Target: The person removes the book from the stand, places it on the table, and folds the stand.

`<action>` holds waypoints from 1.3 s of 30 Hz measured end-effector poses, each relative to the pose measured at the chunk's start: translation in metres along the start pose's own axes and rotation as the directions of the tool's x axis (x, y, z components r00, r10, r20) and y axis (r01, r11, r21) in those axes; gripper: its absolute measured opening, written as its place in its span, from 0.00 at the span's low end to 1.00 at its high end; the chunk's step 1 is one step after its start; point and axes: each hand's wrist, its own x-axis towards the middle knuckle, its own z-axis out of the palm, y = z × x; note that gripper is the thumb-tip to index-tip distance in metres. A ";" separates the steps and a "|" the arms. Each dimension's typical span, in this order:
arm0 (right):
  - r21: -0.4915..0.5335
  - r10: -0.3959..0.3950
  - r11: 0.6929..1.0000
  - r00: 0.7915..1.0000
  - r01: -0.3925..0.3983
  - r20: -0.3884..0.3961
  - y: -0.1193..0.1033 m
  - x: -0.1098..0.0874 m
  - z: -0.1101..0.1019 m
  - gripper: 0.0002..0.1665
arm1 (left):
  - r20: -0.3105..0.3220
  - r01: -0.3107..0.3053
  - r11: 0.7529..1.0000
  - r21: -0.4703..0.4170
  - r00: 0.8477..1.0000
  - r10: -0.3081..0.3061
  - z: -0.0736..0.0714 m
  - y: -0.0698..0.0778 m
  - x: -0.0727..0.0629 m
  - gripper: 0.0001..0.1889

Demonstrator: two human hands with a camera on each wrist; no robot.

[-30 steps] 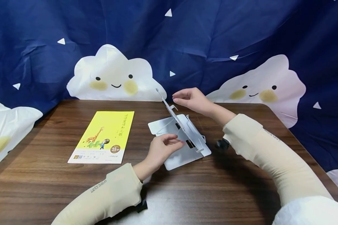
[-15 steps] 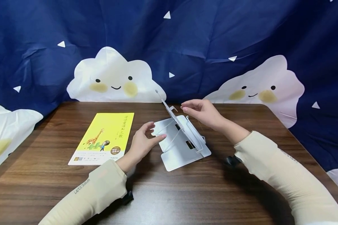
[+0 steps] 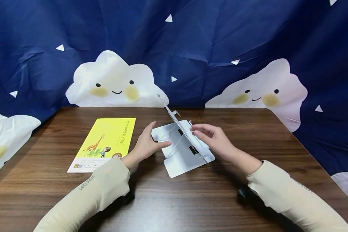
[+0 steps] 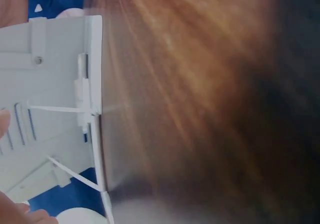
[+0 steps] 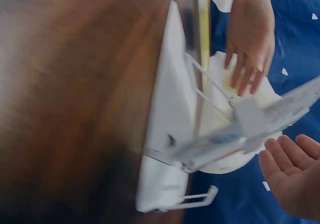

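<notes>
A silver-white book stand (image 3: 179, 161) rests on the table, its upper panel (image 3: 174, 117) tilted up from a flat base and braced by thin wire struts (image 4: 75, 174). To its left my left hand (image 3: 146, 143) is spread, thumb and fingers apart, close to the base's left edge. On the other side, my right hand (image 3: 214, 138) has loosely bent fingers that overlap the panel's edge in the head view. In the right wrist view, the fingers of that right hand (image 5: 295, 174) lie beside the panel with nothing held.
A yellow book (image 3: 104, 141) with a giraffe and a child on its cover lies left of the stand, partly behind my left forearm. Both lie on a brown wooden table (image 3: 174, 206). A blue curtain (image 3: 191, 38) with smiling clouds hangs behind the table.
My left hand has drawn back leftward from the stand and spread its fingers. My right hand moved right, then down beside the stand. Stand and book keep their places.
</notes>
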 end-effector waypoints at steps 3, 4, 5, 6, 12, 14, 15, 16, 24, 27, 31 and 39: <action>0.045 0.004 0.999 1.000 -0.003 -0.012 0.008 -0.009 0.004 0.17 | 0.025 0.013 1.000 -0.014 1.000 -0.012 0.003 -0.003 0.004 0.50; 0.054 0.010 0.999 1.000 -0.009 -0.015 0.009 -0.012 0.005 0.17 | 0.034 0.020 0.999 -0.025 0.999 -0.019 0.005 -0.004 0.005 0.50; 0.063 0.017 0.998 1.000 -0.016 -0.015 0.010 -0.014 0.006 0.17 | 0.041 0.027 0.999 -0.035 0.999 -0.026 0.006 -0.005 0.005 0.50; 0.063 0.020 0.998 1.000 -0.020 -0.010 0.011 -0.017 0.007 0.17 | 0.051 0.038 0.998 -0.049 0.998 -0.035 0.007 -0.006 0.006 0.50; 0.056 0.038 0.998 0.998 -0.040 0.045 0.014 -0.027 0.010 0.19 | 0.122 0.082 0.991 -0.103 0.990 -0.069 0.014 -0.011 0.007 0.50; 0.058 0.032 0.998 0.998 -0.035 0.048 0.015 -0.029 0.011 0.20 | 0.136 0.085 0.992 -0.096 0.988 -0.072 0.016 -0.012 0.008 0.49; 0.064 0.027 0.998 0.999 -0.030 0.046 0.016 -0.030 0.012 0.21 | 0.141 0.087 0.992 -0.094 0.987 -0.073 0.017 -0.012 0.008 0.49; 0.069 0.019 0.997 0.999 -0.022 0.041 0.017 -0.030 0.012 0.21 | 0.148 0.089 0.992 -0.094 0.986 -0.074 0.018 -0.012 0.008 0.49; 0.067 -0.001 0.998 1.000 0.000 0.015 0.023 -0.031 0.013 0.24 | 0.175 0.118 0.992 -0.042 0.979 -0.109 0.025 -0.021 0.006 0.47; 0.069 0.014 0.997 1.000 -0.014 -0.001 0.024 -0.032 0.014 0.24 | 0.171 0.119 0.993 -0.026 0.979 -0.113 0.027 -0.023 0.005 0.46; 0.101 0.045 0.994 0.999 -0.043 -0.024 0.026 -0.033 0.015 0.23 | 0.168 0.111 0.994 -0.009 0.980 -0.108 0.028 -0.024 0.001 0.44; 0.172 0.105 0.980 0.994 -0.098 -0.035 0.029 -0.035 0.014 0.24 | 0.142 0.053 0.998 0.022 0.988 -0.056 0.031 -0.030 -0.003 0.44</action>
